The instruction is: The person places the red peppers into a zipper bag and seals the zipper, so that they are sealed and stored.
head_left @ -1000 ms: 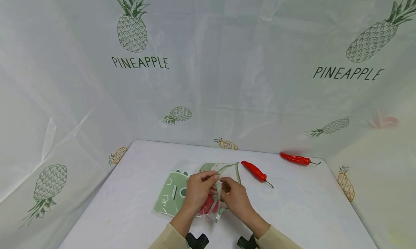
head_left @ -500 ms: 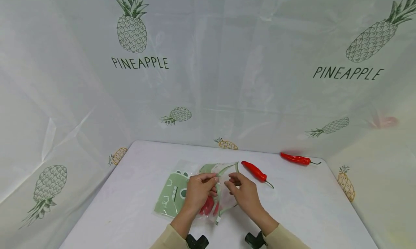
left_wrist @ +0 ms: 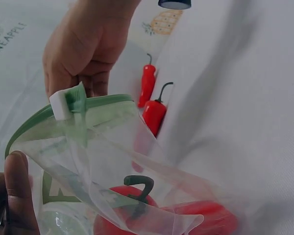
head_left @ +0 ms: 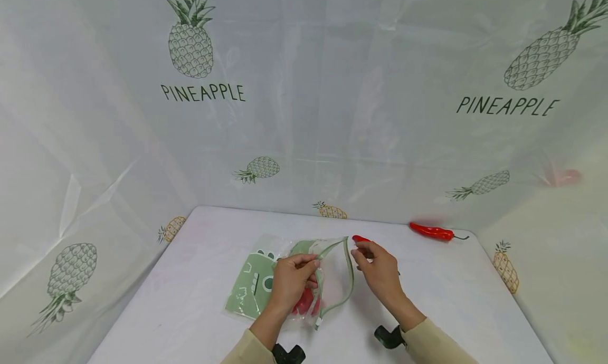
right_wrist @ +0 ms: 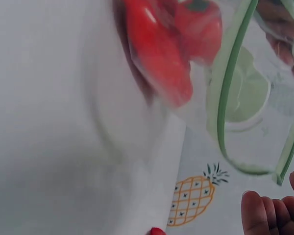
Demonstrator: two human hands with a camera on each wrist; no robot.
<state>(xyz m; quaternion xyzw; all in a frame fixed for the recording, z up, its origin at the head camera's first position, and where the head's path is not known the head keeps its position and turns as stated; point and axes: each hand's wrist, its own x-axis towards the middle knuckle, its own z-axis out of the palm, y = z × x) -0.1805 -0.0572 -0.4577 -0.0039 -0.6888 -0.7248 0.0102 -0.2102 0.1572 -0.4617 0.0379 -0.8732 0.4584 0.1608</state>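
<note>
- Right hand [head_left: 380,266] has let go of the zip bag's [head_left: 304,279] green rim and moved right — fingers loosely curled, empty, over the near red chili [left_wrist: 154,112].
- Left hand [head_left: 290,282] still pinches the rim, mouth gaping — red chilies [left_wrist: 161,218] already inside.
</note>
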